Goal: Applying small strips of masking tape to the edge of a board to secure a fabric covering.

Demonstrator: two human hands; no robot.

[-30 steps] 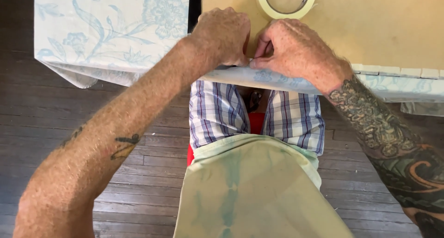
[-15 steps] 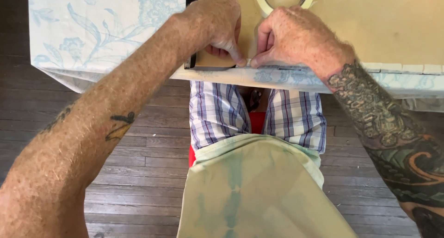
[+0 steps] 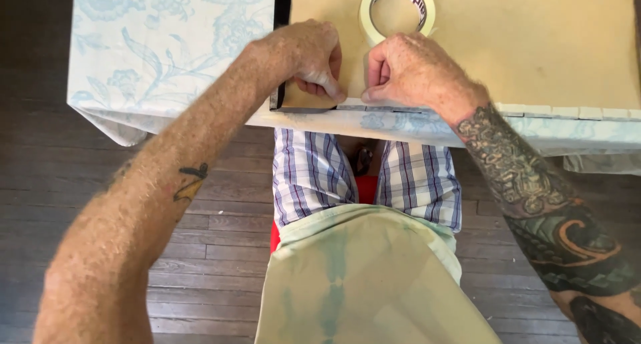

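Note:
A tan board [image 3: 534, 43] lies on a table covered with a pale blue floral cloth [image 3: 160, 43]. A strip of pale masking tape [image 3: 567, 111] runs along the board's near edge. My left hand [image 3: 304, 57] and my right hand [image 3: 407, 70] sit close together at that edge, fingers curled and fingertips pinching and pressing the tape end near the board's near-left corner. A roll of masking tape [image 3: 397, 7] lies flat on the board just beyond my hands.
The board has a dark frame edge [image 3: 280, 10] on its left side. The table edge is right against my lap, with plaid shorts [image 3: 314, 177] and a light green shirt [image 3: 374, 284] below. Dark wooden floor [image 3: 80, 184] surrounds the table.
The view has shifted so the table sits lower in the frame. Both hands have stayed together at the near edge, now working slightly nearer the board's left corner.

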